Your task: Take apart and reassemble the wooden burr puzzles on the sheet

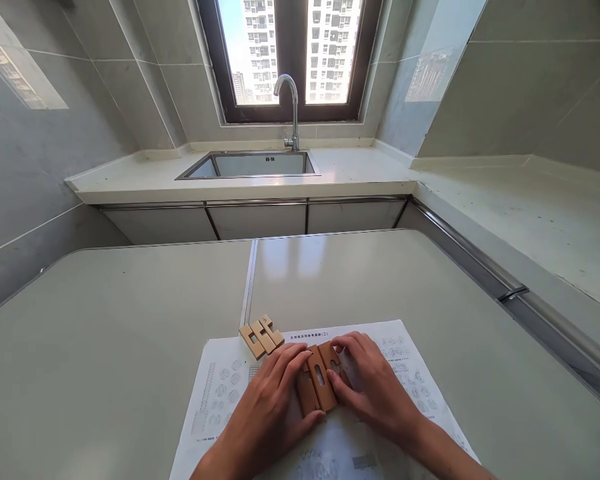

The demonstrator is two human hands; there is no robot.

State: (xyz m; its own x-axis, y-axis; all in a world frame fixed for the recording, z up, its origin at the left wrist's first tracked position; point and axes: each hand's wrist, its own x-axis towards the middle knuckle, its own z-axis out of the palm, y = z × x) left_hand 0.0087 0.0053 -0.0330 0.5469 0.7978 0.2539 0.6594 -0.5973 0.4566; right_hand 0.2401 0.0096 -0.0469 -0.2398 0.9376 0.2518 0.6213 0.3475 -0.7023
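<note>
A few flat brown wooden puzzle pieces (321, 381) lie side by side on a printed instruction sheet (220, 393). My left hand (270, 407) presses on them from the left, fingers closed against the pieces. From the right, my right hand (370, 383) grips the same set, with fingertips on its top edge. A second group of lighter wooden notched pieces (261, 335) lies at the sheet's upper left corner, untouched.
The sheet rests on a pale table (105, 347) with a seam down its middle. Beyond it runs a counter (360, 175) with a steel sink (253, 165) and a tap (291, 110) under a window. A side counter (540, 213) runs along the right.
</note>
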